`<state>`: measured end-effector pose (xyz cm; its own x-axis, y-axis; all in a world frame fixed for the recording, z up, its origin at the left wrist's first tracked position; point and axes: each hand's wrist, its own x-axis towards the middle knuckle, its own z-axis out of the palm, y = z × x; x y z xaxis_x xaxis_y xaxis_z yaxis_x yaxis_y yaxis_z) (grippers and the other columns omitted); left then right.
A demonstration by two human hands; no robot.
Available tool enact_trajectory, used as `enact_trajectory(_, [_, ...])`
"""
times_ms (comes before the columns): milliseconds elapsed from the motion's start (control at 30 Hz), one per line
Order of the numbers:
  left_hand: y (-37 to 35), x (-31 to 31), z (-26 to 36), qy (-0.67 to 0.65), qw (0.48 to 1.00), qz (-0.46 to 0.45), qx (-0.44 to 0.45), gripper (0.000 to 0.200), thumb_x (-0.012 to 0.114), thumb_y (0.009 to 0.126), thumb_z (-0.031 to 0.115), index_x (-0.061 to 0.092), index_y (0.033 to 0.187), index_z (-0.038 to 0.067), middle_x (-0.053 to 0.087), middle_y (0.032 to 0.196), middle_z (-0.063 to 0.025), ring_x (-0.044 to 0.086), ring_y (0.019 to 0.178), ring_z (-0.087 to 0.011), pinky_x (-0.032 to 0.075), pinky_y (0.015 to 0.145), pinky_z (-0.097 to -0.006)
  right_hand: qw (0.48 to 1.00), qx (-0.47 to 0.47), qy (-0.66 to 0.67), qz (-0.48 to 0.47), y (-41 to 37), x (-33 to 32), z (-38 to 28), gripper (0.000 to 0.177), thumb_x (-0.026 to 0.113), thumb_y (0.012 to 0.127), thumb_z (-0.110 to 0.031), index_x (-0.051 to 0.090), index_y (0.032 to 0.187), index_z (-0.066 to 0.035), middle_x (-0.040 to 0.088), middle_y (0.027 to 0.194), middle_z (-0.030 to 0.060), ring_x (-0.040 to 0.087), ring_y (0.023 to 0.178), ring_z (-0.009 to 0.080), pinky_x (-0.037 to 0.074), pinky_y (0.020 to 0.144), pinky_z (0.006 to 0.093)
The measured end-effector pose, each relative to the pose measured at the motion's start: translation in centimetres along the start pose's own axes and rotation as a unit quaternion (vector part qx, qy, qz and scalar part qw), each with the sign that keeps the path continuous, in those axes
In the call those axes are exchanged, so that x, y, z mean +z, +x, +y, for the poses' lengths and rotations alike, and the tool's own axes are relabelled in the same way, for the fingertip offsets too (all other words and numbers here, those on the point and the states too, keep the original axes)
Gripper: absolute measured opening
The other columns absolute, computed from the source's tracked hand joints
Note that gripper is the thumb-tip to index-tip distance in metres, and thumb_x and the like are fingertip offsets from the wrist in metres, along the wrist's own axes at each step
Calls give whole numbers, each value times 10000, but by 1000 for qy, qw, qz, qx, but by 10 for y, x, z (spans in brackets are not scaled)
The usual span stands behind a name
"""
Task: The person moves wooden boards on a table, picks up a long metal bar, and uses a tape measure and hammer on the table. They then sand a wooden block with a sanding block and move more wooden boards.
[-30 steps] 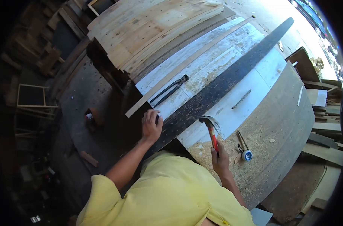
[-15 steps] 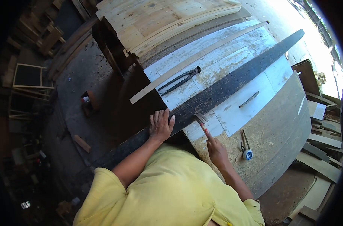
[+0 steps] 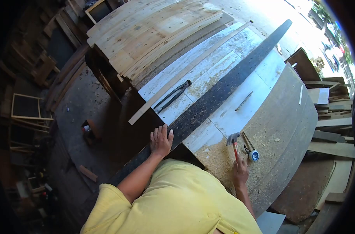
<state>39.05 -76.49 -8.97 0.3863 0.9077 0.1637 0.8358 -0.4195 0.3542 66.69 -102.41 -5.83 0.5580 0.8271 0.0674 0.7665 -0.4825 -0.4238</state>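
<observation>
Fingers of the right hand (image 3: 241,172) grip a claw hammer (image 3: 235,147) low on its handle, apparently for swing. The left hand (image 3: 160,143), fingers loosely open, rests on the dark plank (image 3: 224,89), seemingly steadying it; pincers (image 3: 172,96) lie beyond those fingers.

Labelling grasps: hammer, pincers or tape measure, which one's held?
The claw hammer, gripped in the right hand; the pincers and tape measure lie loose, with neither hand on them.
</observation>
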Motion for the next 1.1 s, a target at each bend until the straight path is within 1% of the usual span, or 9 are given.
enact_trajectory(167, [0,6,-2,-6,1000,18,15,353,502,959,311,523,1186,42,588,1027,-143,553,976,-331,409,830,-476,986,157,-29,47,-27,-12,39,500,560,930,-131,492,1413,-242,598,900,135,616,744,338,492,645,444])
enact_trajectory(400, [-4,18,-8,-29,999,4,26,382,497,975,314,504,1247,46,610,1132,-189,571,1063,-382,424,886,-497,947,258,-108,159,-86,-30,97,465,551,936,-144,500,1392,-215,605,1009,139,619,842,369,502,703,470])
enact_trajectory(533, [-2,18,-14,-73,997,-25,12,405,492,988,311,462,1284,37,608,1153,-234,580,1045,-427,439,861,-512,897,370,-133,202,-128,-33,120,409,564,934,-175,535,1341,-182,593,1105,136,601,967,370,497,789,464])
enact_trajectory(700, [-2,19,-34,-128,989,-29,63,461,516,990,339,395,1324,45,600,1127,-227,601,1010,-383,457,871,-454,819,391,-235,348,-183,-19,134,362,582,879,-102,588,1241,-111,581,1156,139,545,1095,341,441,914,461])
enact_trajectory(800, [-4,2,-57,-267,947,-144,108,501,617,945,235,400,1328,-4,545,1219,-209,536,1122,-309,400,988,-400,765,388,-183,480,-210,-11,107,336,552,841,-67,581,1176,-70,569,1132,160,529,1107,348,419,927,475])
enact_trajectory(900, [-22,-10,-89,-282,939,-175,88,496,632,939,237,419,1315,-7,533,1233,-184,518,1146,-281,395,999,-388,719,416,-109,546,-243,27,84,315,523,838,-51,570,1149,-52,563,1112,177,541,1058,359,432,905,474])
enact_trajectory(967, [-39,-20,-111,-301,931,-198,69,499,636,939,245,425,1314,-7,520,1249,-169,499,1174,-266,379,1020,-377,697,452,-109,546,-263,54,71,276,517,848,-73,562,1117,-34,562,1102,183,558,1008,355,448,883,455])
enact_trajectory(1033, [-58,-25,-132,-316,922,-220,30,506,637,938,257,428,1316,-6,525,1246,-174,500,1176,-268,368,1032,-374,646,511,20,567,-279,79,74,256,536,862,-76,572,1111,-28,589,1067,168,576,1002,325,470,869,412])
enact_trajectory(1100, [-76,-35,-154,-289,932,-216,26,501,608,961,285,425,1327,-3,525,1254,-175,497,1184,-267,360,1041,-375,677,569,168,435,-293,97,85,317,553,890,-149,565,1181,-24,598,1121,181,577,1040,334,452,929,430])
